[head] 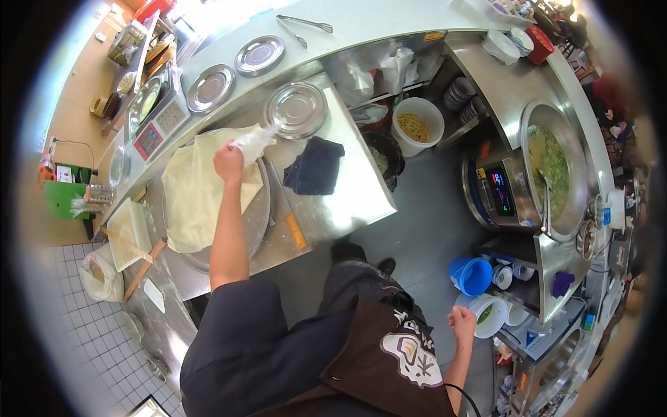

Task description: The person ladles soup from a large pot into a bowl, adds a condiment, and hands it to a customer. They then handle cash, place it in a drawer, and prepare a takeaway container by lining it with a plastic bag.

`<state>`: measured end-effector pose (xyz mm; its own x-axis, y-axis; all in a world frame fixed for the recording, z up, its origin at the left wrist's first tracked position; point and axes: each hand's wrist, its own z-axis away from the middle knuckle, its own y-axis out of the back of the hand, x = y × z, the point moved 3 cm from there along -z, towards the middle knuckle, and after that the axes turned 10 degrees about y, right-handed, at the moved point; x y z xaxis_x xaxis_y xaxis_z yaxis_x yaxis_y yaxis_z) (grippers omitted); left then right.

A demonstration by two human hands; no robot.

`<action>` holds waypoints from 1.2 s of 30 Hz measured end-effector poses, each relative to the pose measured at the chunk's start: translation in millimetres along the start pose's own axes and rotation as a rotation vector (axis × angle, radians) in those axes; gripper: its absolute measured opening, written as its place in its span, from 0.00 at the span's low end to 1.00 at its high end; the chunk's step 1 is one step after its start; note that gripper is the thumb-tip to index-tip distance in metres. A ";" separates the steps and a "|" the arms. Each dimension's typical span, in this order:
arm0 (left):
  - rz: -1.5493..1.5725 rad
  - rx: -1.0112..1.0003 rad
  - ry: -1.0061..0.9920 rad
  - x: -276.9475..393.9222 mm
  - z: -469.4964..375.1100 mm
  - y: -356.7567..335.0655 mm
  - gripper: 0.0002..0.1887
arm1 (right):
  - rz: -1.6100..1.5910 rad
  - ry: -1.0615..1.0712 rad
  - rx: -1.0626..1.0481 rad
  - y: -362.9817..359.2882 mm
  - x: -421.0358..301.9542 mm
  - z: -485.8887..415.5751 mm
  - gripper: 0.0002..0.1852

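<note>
My left hand [229,161] grips a clear plastic bag [255,143], its loose end reaching the rim of a steel plate [298,108]. Beneath that hand, a pale cloth [190,193] drapes over a large round metal tray [263,208]. Right of the tray lies a knife with a wooden handle [295,231], and beyond it a folded dark blue cloth [315,166]. Down at my right side, my right hand [461,319] is curled with nothing visible in it, close to a white bucket [492,318] holding something green.
A digital scale [159,122], steel plates [211,87] and tongs [307,26] occupy the raised counter. A large pot of greenish soup [550,167] with a ladle stands right. On the floor side are a noodle bucket [418,125] and a blue bucket [470,276].
</note>
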<state>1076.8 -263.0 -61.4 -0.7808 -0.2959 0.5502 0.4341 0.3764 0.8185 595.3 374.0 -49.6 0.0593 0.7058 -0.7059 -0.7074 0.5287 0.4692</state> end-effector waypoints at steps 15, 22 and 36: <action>-0.359 -0.130 -0.348 26.7 -107.5 -93.2 0.17 | 0.063 -0.018 -0.070 -103.7 -81.9 13.6 0.14; -0.670 -0.417 -0.316 16.9 -114.3 -142.8 0.14 | 0.136 -0.039 -0.093 -114.6 -83.3 31.8 0.15; -0.624 -0.306 -0.370 36.5 -142.8 -147.3 0.12 | 0.305 0.063 -0.072 -128.9 -110.7 36.0 0.17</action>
<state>1048.6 -454.6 -138.2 -0.9965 -0.0411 -0.0733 -0.0718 -0.0375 0.9967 705.2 244.6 -12.8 -0.2051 0.7947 -0.5713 -0.7343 0.2610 0.6266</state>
